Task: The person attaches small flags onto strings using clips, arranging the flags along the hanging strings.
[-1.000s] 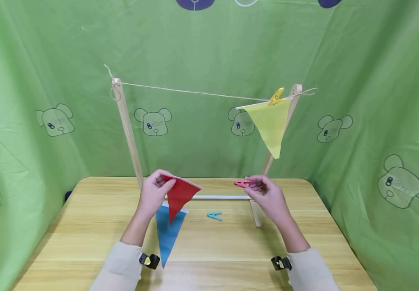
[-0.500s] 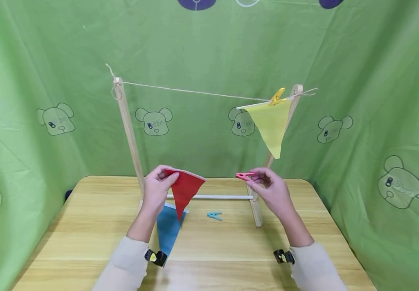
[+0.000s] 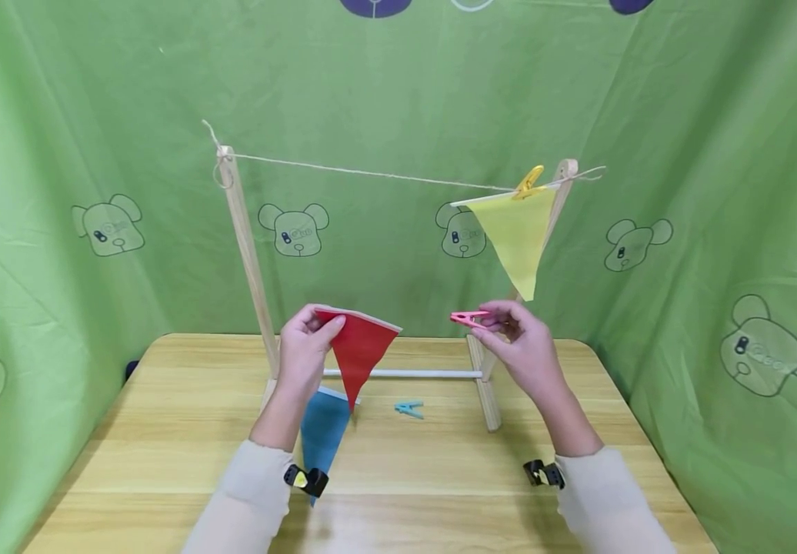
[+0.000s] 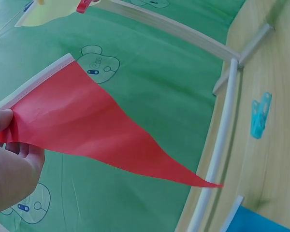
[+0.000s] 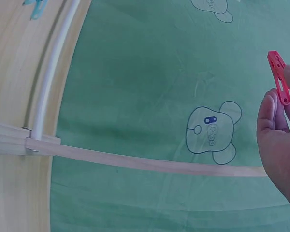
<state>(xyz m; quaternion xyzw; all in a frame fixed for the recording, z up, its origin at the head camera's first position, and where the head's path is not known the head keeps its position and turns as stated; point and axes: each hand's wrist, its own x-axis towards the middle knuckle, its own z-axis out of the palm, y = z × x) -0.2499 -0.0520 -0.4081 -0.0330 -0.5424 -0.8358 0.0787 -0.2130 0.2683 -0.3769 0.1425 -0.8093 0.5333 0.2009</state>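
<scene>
My left hand pinches the upper left corner of a red triangular pennant, thumb in front, and its tip hangs down over the table. In the left wrist view the pennant spreads out with a white strip along its top edge. A pink clothespin is held between the thumb and fingers of my right hand, its nose pointing left. Above both hands runs a string between two wooden posts. A yellow pennant hangs near its right end from a yellow clothespin.
On the wooden table lie a blue pennant, partly hidden by the left wrist, and a light blue clothespin. The left post and a white crossbar belong to the stand. Green cloth surrounds the table.
Both hands have risen toward the string, the left also moving right with the red pennant. The pink clothespin has gone up with the right hand. The hanging yellow pennant stays in place.
</scene>
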